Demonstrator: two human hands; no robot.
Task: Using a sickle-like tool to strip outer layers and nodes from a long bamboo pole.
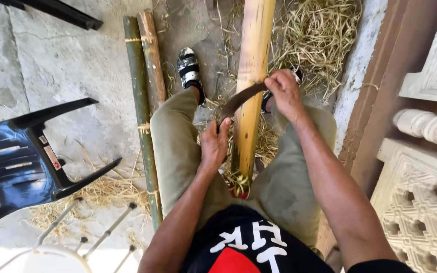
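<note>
A thick yellow bamboo pole (253, 60) runs from between my knees away across the floor. A curved dark blade (241, 98) lies across the pole. My right hand (283, 93) grips the blade's handle end on the right side of the pole. On the left side my left hand (213, 144) is closed on the blade's tip end. Both hands press the blade against the bamboo. Frayed shavings hang at the pole's near end (238, 179).
Two thinner bamboo poles (145, 101) lie on the concrete floor to the left. A tipped dark plastic chair (21, 162) is at the left. Dry shavings (314, 35) pile ahead. A carved white railing (426, 167) stands at the right. My sandalled foot (189, 68) rests ahead.
</note>
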